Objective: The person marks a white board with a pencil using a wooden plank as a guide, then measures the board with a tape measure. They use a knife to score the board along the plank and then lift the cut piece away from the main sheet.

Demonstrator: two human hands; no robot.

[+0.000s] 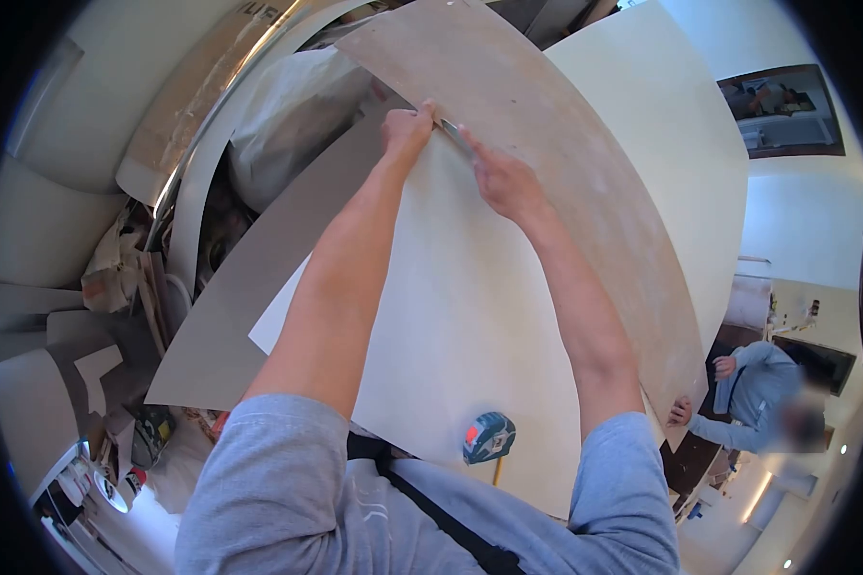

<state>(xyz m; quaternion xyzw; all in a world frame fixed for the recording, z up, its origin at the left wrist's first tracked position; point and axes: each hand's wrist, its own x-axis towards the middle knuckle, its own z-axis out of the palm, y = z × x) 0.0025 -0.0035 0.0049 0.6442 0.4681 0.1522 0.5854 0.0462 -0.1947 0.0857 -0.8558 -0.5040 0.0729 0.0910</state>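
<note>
My left hand (409,132) is closed at the far left part of the long brown board (585,144), its thumb by the board's inner edge. My right hand (508,182) grips a slim utility knife (450,127), index finger stretched along it. The blade end lies at the board's edge, close to my left thumb; the exact contact is too small to tell. Beneath both arms is a large white sheet (470,287), with the brown board lying across it. A blue-and-black tape measure (489,438) rests on the sheet near my body, its yellow tape partly out.
A grey-brown panel (221,326) lies under the white sheet at left. Plastic-wrapped material (292,125) and offcuts crowd the left side. At right, another person (762,393) has one hand (681,411) on the brown board's near end.
</note>
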